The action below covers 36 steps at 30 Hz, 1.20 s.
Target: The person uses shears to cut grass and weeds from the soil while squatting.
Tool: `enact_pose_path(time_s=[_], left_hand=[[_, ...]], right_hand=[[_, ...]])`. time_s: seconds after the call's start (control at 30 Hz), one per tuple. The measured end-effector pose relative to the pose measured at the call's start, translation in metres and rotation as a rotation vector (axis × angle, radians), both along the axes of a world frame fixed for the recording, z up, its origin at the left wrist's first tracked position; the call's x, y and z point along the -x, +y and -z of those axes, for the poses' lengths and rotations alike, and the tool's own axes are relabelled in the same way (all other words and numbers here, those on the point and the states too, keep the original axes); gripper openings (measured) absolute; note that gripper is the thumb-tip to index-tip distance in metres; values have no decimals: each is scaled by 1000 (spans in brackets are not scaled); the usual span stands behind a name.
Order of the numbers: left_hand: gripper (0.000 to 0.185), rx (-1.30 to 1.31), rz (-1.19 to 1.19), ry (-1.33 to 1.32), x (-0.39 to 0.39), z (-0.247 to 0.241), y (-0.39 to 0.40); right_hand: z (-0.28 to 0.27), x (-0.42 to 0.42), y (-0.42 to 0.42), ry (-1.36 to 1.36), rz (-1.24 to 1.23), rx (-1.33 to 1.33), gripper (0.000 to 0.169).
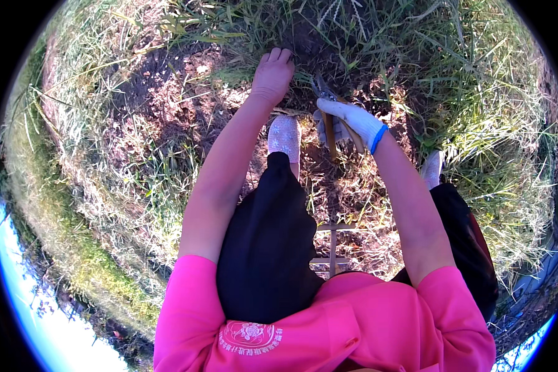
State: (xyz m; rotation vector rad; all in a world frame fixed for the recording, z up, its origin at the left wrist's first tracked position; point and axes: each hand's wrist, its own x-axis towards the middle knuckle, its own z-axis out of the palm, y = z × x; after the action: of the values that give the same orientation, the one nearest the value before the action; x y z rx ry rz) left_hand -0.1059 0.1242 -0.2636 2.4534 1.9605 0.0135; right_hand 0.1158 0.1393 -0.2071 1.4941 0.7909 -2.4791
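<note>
My left hand [273, 76] is bare and reaches down into the grass, its fingers curled around a tuft of green grass [235, 73]. The fingertips are hidden under the hand. In a white knitted glove with a blue cuff, my right hand [348, 118] holds pruning shears [329, 132] with yellow-brown handles. The handles are spread apart, and the metal blades point away from me towards the grass, just right of my left hand. Whether the blades touch any stems is too small to tell.
My patterned light shoes [284, 135] stand on brown soil with dry litter [167, 100]. Tall grass [469, 69] grows ahead and to the right. Between my legs is a thin bar frame [333, 246], low over the ground. A long stalk [93, 69] leans at the left.
</note>
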Motion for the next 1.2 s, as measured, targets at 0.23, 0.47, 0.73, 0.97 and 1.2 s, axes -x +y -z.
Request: enact_pose_path(time_s=[0.23, 0.47, 0.73, 0.97, 1.2], left_hand=[[21, 57, -143, -69, -2, 6, -27], [22, 121, -219, -152, 9, 14, -41], [44, 386, -534, -603, 14, 29, -37], [48, 379, -510, -520, 10, 27, -40], [48, 219, -357, -501, 29, 35, -54]], right_hand=[[14, 23, 32, -62, -146, -92, 44], [-4, 18, 27, -151, -42, -259, 39], [29, -12, -26, 101, 11, 72, 45], [31, 26, -8, 110, 107, 81, 51], [23, 22, -7, -38, 66, -49, 39]])
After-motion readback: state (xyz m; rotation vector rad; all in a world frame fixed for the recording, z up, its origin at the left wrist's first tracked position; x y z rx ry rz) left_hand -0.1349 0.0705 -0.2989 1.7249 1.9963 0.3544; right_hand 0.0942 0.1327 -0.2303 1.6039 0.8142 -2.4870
